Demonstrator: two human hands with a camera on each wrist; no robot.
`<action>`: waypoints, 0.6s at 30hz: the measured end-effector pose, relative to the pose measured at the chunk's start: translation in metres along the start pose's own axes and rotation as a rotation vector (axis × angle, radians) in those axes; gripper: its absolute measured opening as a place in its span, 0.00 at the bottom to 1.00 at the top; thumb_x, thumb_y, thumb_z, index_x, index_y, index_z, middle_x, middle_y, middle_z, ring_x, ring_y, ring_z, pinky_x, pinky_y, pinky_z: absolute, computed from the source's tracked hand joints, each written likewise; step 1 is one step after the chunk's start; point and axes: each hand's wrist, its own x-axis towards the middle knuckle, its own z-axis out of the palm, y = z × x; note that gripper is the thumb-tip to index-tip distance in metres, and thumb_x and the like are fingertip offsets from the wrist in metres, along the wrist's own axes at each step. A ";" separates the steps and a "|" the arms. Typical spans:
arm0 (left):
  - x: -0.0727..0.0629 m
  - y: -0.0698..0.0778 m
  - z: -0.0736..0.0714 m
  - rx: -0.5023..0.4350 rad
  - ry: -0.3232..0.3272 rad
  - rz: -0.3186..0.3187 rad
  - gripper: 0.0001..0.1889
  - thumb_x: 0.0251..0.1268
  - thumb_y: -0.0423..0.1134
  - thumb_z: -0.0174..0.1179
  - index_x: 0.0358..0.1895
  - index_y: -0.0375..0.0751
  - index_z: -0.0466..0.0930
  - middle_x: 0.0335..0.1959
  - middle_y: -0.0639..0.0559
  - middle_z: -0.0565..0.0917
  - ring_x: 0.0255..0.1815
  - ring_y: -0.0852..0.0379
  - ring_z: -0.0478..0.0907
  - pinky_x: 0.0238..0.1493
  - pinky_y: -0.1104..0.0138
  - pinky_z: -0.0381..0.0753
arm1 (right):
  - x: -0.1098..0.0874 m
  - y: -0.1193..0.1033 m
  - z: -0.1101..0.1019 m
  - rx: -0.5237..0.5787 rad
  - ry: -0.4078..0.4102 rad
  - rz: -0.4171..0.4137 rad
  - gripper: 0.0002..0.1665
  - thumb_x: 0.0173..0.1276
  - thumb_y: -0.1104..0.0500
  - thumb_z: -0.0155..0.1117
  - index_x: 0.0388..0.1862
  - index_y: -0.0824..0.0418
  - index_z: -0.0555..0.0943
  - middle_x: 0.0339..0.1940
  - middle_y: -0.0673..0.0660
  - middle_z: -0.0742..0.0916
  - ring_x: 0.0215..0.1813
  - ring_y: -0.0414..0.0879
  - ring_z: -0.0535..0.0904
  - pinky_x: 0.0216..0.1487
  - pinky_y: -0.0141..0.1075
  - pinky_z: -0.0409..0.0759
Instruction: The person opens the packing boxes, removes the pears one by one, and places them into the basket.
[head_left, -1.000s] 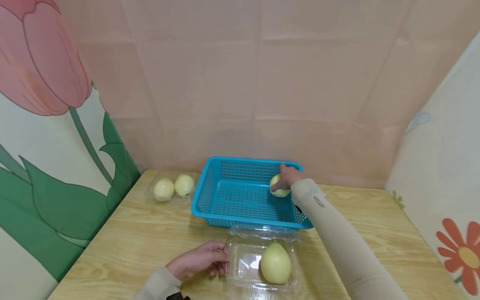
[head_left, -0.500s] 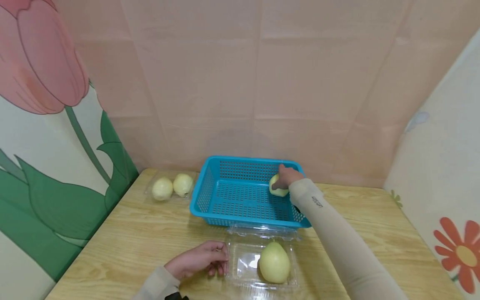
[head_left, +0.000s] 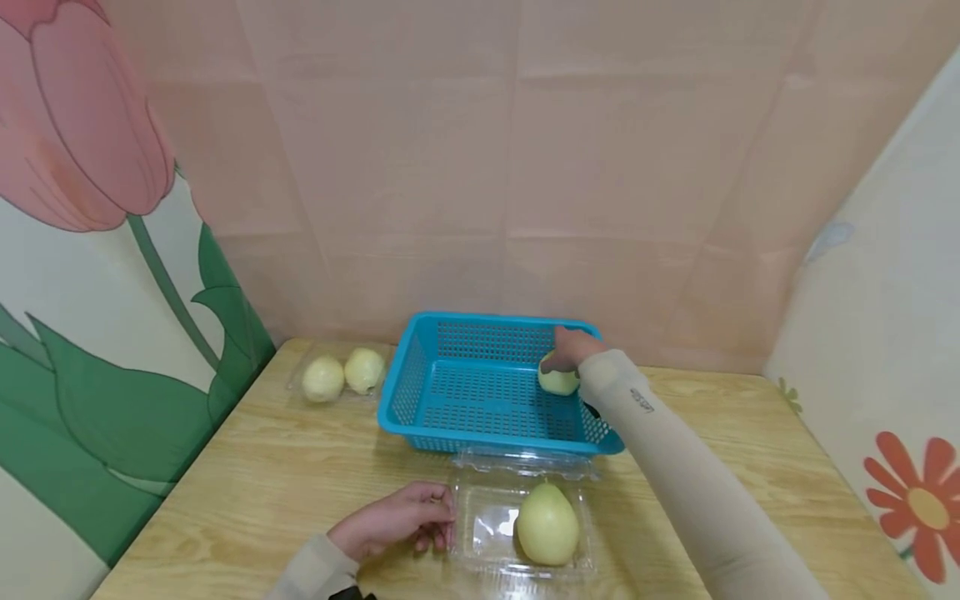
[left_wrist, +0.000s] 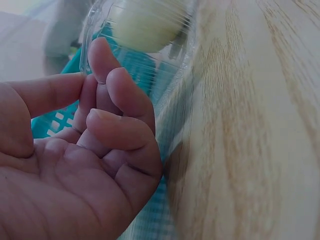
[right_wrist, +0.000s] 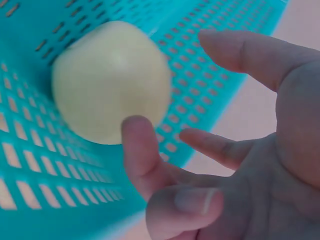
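My left hand point(head_left: 397, 518) is at the left edge of a clear plastic clamshell box point(head_left: 487, 500), thumb and forefinger pinching its rim in the left wrist view. A yellow-green pear point(head_left: 547, 525) sits in the right half of this box. Beyond it stands a blue perforated plastic basket point(head_left: 502, 437). Another pale pear point(right_wrist: 110, 82) lies in the basket's right back corner. Over that pear, my right hand point(head_left: 576, 348) reaches in with fingers spread. The right wrist view shows the thumb apart from the fruit and one fingertip overlapping it.
Two more pears, one on the left point(head_left: 323, 379) and one on the right point(head_left: 364, 371), rest in clear plastic left of the basket. The wooden table point(head_left: 255, 483) meets a pink cloth backdrop point(head_left: 480, 208). Flower-printed panels flank both sides.
The right hand has risen slightly off the pear in the basket, and its fingers have loosened. The left hand and the clear box stay where they were.
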 end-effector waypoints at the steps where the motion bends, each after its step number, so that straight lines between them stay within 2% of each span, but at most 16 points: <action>1: 0.000 0.000 0.000 0.002 0.003 0.000 0.09 0.75 0.37 0.51 0.38 0.34 0.75 0.28 0.52 0.83 0.27 0.59 0.75 0.22 0.74 0.70 | 0.010 0.000 0.000 -0.006 -0.021 0.018 0.49 0.72 0.47 0.61 0.81 0.63 0.49 0.75 0.66 0.68 0.55 0.55 0.80 0.47 0.42 0.83; 3: 0.001 -0.001 0.001 0.005 0.006 0.002 0.09 0.75 0.37 0.51 0.38 0.34 0.75 0.28 0.51 0.83 0.27 0.59 0.75 0.22 0.74 0.70 | 0.015 0.004 -0.002 -0.005 -0.030 -0.001 0.50 0.72 0.48 0.62 0.80 0.64 0.48 0.77 0.67 0.65 0.52 0.55 0.81 0.43 0.41 0.83; 4: 0.001 -0.001 0.001 0.004 0.008 0.000 0.09 0.75 0.37 0.51 0.38 0.34 0.75 0.28 0.51 0.83 0.27 0.59 0.75 0.22 0.73 0.70 | 0.017 0.009 -0.002 -0.006 -0.024 -0.042 0.50 0.71 0.47 0.62 0.80 0.66 0.49 0.76 0.69 0.66 0.49 0.56 0.82 0.41 0.41 0.83; 5: 0.001 -0.002 0.001 0.003 0.009 0.000 0.10 0.75 0.37 0.51 0.38 0.34 0.75 0.28 0.51 0.83 0.27 0.59 0.75 0.22 0.73 0.70 | 0.014 0.010 -0.004 -0.008 -0.019 -0.070 0.49 0.71 0.47 0.62 0.79 0.66 0.51 0.75 0.68 0.67 0.47 0.56 0.82 0.41 0.42 0.83; 7: 0.001 -0.002 0.000 0.002 0.007 0.005 0.10 0.75 0.37 0.51 0.38 0.34 0.75 0.28 0.51 0.83 0.27 0.60 0.76 0.22 0.74 0.70 | 0.007 0.006 -0.005 -0.022 -0.018 -0.075 0.48 0.70 0.48 0.63 0.78 0.66 0.53 0.74 0.69 0.68 0.47 0.57 0.83 0.43 0.45 0.83; 10: 0.002 -0.003 0.000 0.001 0.004 0.009 0.10 0.75 0.37 0.51 0.37 0.34 0.75 0.28 0.52 0.83 0.26 0.60 0.75 0.22 0.74 0.70 | -0.008 0.001 -0.008 -0.056 -0.003 -0.126 0.46 0.70 0.47 0.63 0.77 0.66 0.55 0.74 0.68 0.69 0.56 0.60 0.81 0.53 0.51 0.80; 14: 0.002 -0.003 0.000 0.002 0.005 0.015 0.10 0.74 0.38 0.52 0.37 0.34 0.75 0.28 0.52 0.83 0.26 0.60 0.75 0.21 0.74 0.69 | -0.026 -0.002 -0.007 -0.085 0.007 -0.200 0.46 0.70 0.46 0.62 0.77 0.66 0.56 0.75 0.67 0.69 0.69 0.63 0.71 0.65 0.58 0.73; 16: 0.002 -0.003 0.000 0.004 0.006 0.017 0.10 0.75 0.38 0.52 0.37 0.34 0.75 0.28 0.52 0.83 0.26 0.61 0.75 0.21 0.75 0.70 | -0.034 -0.002 -0.005 -0.095 0.016 -0.241 0.44 0.70 0.47 0.63 0.76 0.66 0.58 0.73 0.67 0.71 0.70 0.63 0.71 0.65 0.59 0.72; 18: 0.002 -0.003 0.000 0.004 0.007 0.018 0.10 0.75 0.38 0.52 0.37 0.33 0.75 0.28 0.52 0.83 0.26 0.60 0.75 0.22 0.75 0.70 | -0.041 -0.002 -0.004 -0.110 0.029 -0.273 0.43 0.70 0.47 0.64 0.74 0.66 0.61 0.69 0.67 0.75 0.66 0.62 0.75 0.62 0.58 0.74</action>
